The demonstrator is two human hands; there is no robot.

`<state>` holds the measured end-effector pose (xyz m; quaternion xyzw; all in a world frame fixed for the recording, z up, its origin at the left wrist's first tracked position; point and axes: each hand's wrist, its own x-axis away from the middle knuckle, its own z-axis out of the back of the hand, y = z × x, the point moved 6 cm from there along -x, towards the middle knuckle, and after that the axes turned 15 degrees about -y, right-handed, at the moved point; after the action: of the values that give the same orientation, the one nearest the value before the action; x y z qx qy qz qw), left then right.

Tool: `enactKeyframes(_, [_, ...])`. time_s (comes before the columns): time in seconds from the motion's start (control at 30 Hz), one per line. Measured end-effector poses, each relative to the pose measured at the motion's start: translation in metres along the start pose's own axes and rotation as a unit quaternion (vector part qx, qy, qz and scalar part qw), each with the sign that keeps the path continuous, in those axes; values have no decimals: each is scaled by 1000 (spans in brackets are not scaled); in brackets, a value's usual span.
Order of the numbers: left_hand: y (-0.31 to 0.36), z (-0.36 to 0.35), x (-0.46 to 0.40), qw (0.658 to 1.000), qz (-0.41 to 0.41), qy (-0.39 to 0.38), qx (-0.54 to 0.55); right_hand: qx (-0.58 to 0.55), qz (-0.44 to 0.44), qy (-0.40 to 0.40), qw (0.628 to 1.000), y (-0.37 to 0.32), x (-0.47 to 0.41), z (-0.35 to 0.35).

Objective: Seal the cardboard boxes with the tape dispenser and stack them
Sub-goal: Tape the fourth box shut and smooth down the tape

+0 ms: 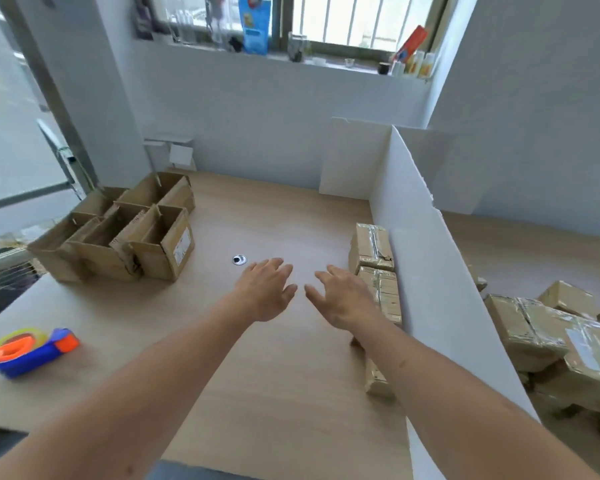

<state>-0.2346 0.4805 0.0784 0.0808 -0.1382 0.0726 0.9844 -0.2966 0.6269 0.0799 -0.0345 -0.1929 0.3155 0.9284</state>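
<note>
Several open cardboard boxes [118, 230] cluster at the far left of the wooden table [274, 393], flaps up. Taped boxes [374, 258] line the white divider [426, 271] on the right. Near the left edge lies the blue-and-orange tape dispenser [32, 346]. Left hand [264, 289] and right hand [343, 296] hover mid-table, fingers spread, holding nothing.
</note>
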Motion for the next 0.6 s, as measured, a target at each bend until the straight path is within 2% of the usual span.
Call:
enactKeyframes(0.27, [-144,38,72,997,41,67,20,51,74,29,996,-170,-30,28])
enactKeyframes(0.4, [-235,35,99,996,45,69,23,37,84,32,995,-261,-56,12])
enactKeyframes(0.6, [-355,35,135,997,50,56,28,40,79,-7,996,-377,-89,-23])
